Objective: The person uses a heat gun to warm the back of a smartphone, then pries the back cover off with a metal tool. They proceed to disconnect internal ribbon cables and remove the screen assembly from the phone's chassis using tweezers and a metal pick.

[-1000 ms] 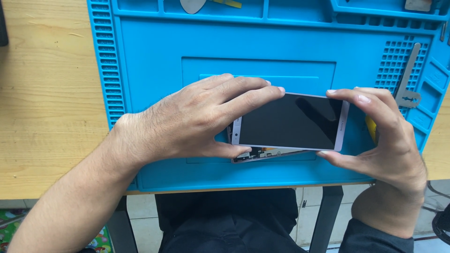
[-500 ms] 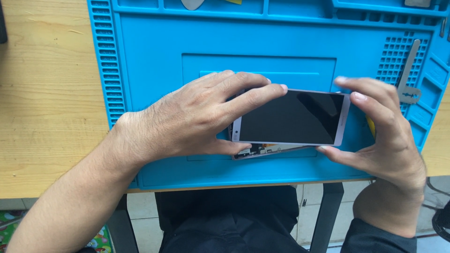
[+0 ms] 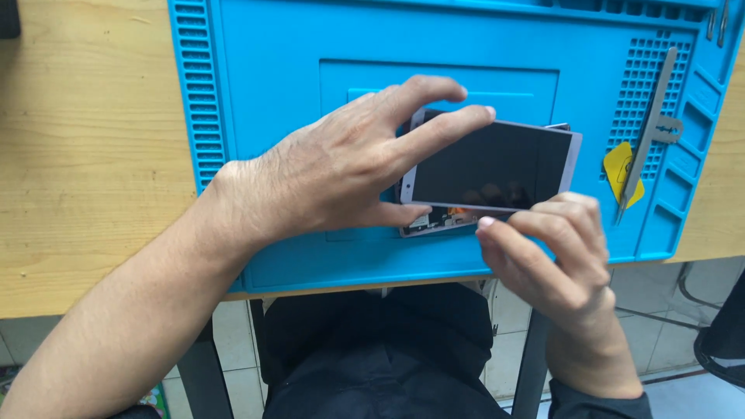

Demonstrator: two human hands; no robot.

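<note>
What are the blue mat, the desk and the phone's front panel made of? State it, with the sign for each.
Blue mat: looks like soft silicone or rubber, matte, with moulded ridges and grid pockets.
Desk: wood or a wood-look laminate, pale, with visible grain; cannot tell which.
Phone's front panel: probably glass, glossy black, showing faint reflections, inside a pale pinkish frame.

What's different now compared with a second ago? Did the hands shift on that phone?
The right hand left the phone's right end and came round to its near long edge, fingertips now at the seam where the screen lifts off the body. The left hand kept its grip on the left end, thumb below and fingers on top. The blue mat, metal tweezers and yellow pick lie as before.
</note>
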